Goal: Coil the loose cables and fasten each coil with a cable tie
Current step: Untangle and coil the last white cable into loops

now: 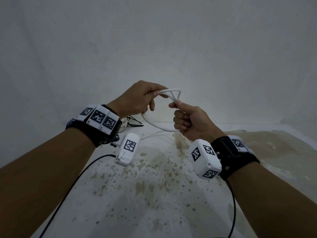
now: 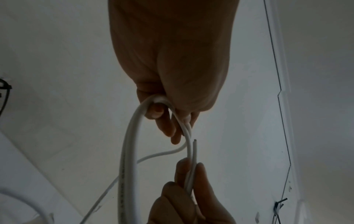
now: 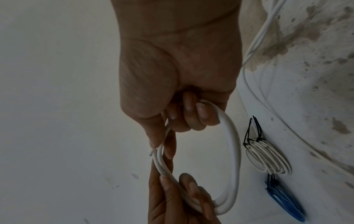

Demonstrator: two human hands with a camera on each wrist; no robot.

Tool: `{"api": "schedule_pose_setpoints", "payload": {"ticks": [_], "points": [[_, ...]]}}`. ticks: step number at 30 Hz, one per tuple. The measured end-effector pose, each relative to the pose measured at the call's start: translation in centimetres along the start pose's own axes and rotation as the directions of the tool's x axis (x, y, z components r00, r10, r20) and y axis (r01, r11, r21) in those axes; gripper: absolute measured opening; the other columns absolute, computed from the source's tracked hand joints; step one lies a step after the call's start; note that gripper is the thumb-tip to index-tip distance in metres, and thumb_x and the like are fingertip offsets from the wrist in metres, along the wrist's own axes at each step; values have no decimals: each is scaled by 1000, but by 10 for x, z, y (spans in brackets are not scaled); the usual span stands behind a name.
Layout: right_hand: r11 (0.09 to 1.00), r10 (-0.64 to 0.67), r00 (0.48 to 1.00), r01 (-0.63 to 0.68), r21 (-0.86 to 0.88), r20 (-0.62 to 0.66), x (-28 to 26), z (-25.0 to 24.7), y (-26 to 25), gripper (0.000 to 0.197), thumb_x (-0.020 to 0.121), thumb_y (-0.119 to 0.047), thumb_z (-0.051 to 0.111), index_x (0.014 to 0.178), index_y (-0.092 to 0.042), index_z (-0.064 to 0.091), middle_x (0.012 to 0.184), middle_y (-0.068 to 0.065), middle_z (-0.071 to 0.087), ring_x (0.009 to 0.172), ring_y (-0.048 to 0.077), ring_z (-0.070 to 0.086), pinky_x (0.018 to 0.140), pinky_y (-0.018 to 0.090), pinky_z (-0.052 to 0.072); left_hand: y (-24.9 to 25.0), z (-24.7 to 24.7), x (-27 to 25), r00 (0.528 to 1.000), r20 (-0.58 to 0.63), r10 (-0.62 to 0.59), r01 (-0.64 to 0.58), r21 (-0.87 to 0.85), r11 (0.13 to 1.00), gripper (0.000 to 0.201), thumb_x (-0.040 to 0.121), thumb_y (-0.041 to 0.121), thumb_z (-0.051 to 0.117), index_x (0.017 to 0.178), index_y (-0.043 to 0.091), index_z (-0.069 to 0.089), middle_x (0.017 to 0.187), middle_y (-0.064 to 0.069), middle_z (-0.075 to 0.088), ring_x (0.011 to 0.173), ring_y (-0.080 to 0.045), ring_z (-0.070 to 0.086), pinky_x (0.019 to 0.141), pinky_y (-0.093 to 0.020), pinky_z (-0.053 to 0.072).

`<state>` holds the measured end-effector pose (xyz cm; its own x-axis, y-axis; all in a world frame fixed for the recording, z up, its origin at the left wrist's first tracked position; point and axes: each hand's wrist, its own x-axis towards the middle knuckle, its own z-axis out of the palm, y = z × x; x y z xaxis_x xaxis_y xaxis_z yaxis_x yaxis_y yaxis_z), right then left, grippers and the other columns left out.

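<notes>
Our left hand [image 1: 137, 98] and right hand [image 1: 188, 120] both pinch the white cable [image 1: 159, 127] above the tabletop [image 1: 154, 194], keeping its first loop from springing open.

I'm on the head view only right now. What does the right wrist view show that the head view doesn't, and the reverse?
Only the right wrist view shows the blue cable coil lying past the finished white coil, whose black cable ties are plain here.

Only the head view shows both wrist rigs, the stained table and the loose white cable trailing down onto it.

Both show the left hand and right hand gripping the white cable as a small loop held in the air.
</notes>
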<state>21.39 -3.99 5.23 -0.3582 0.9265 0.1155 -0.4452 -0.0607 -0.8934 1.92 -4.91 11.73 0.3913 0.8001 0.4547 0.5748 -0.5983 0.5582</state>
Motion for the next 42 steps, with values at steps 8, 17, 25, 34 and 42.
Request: {"api": "schedule_pose_setpoints", "payload": {"ticks": [8,17,25,34,42], "points": [[998,34,999,-35,-48,-12,0,-2,0,23,97,-25,56,89,-7,67,54,-5,20,46,9,13,46,23,13,1,-3,4,995,95,-33,41,-77,996,35,103,1,36,120,9,66,92,-3,66,47,-4,39,42,-22,38],[991,6,997,-16,-130,-74,1,-4,5,22,99,-23,55,90,-5,64,52,-6,20,41,8,16,46,24,12,8,9,-3,993,63,-103,107,-60,992,30,101,8,46,83,17,68,40,14,46,37,-3,30,42,-20,26],[941,-24,1000,20,-338,-6,-4,6,-5,23,98,-25,59,100,-3,66,58,-6,20,48,9,17,48,25,12,-8,30,-1,971,-223,-83,59,-110,992,34,85,46,71,76,14,75,59,1,62,55,-6,49,59,-21,40],[715,-447,834,117,-689,-322,8,9,-13,48,98,-49,51,80,-8,68,66,2,60,66,24,62,68,36,51,-1,20,-1,959,-277,-57,26,-114,993,31,91,35,68,60,29,68,55,-10,44,43,-7,32,47,-13,31],[229,-470,854,360,-904,221,14,4,-41,31,101,-23,55,79,-11,73,60,-9,68,55,12,66,61,28,53,3,3,7,921,-386,-56,17,-104,994,31,89,37,70,60,26,70,54,-6,42,53,-12,37,58,-26,35]]}}
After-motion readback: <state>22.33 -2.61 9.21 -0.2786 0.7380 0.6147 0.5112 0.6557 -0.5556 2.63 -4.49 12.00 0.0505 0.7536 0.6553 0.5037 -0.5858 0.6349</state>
